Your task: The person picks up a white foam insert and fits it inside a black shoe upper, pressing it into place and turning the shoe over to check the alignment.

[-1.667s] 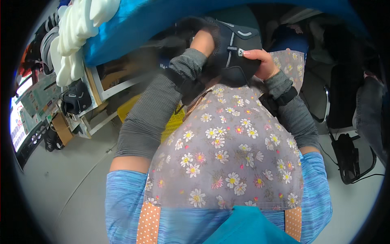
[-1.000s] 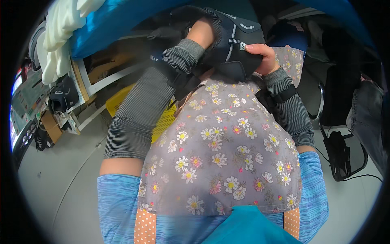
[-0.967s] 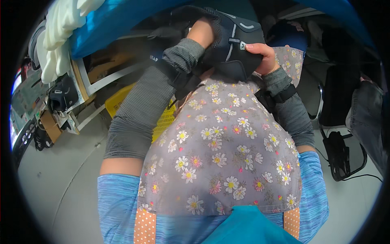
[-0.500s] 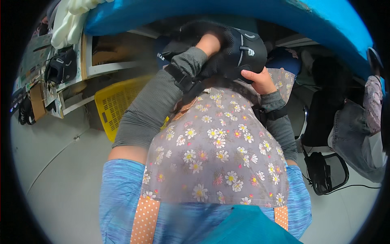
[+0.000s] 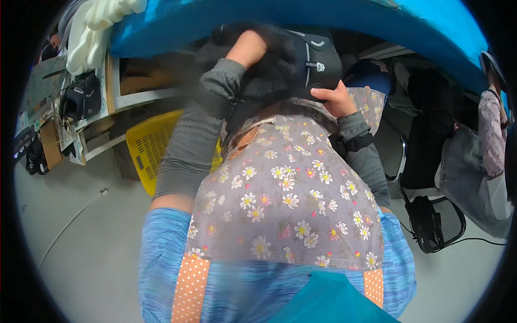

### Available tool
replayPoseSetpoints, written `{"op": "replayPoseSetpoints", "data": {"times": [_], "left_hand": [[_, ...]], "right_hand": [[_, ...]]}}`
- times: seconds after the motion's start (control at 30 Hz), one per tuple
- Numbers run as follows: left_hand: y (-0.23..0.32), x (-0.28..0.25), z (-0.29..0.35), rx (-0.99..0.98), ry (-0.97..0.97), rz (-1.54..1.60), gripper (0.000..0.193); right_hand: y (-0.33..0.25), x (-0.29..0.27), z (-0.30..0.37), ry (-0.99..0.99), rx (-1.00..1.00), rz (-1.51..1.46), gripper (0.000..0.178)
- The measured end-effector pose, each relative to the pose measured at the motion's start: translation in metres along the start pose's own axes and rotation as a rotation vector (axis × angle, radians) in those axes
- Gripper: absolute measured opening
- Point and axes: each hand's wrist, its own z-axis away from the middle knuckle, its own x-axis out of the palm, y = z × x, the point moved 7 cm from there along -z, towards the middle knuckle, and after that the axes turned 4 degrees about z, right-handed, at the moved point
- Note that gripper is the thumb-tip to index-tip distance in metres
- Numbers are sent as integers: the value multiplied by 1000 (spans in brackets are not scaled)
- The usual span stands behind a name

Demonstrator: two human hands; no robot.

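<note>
A black padded piece (image 5: 325,64) with mesh fabric, grey trim and a small pale label lies across my lap, below the blue edge. I cannot tell its exact kind. My left hand (image 5: 249,49) reaches into its mesh side, and the black cloth hides the fingers. At the right lower edge my right hand (image 5: 339,100) grips the piece, thumb on top and the other fingers mostly hidden beneath. A flowered grey apron (image 5: 291,199) covers my lap.
A large blue covered surface (image 5: 344,19) curves across the top. Cream moulded forms (image 5: 86,51) hang at the upper left, above a similar black piece (image 5: 82,97). A yellow basket (image 5: 151,142) stands on the left. Another person's leg (image 5: 468,167) and a black chair (image 5: 431,220) are at the right.
The black piece and both hands have shifted slightly left. My left hand has moved up and left, its forearm following. The right hand still holds the lower edge.
</note>
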Motion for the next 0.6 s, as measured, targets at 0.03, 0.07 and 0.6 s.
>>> {"op": "replayPoseSetpoints", "data": {"times": [0.03,0.07,0.6], "left_hand": [[-4,0,-2,-24,-33,-57,31],[-7,2,-3,-48,-70,-113,32],[-45,-13,116,-343,-374,443,41]], "right_hand": [[-1,-1,0,-16,5,23,49],[0,0,3,-19,12,26,49],[-6,-7,1,11,-82,-73,40]]}}
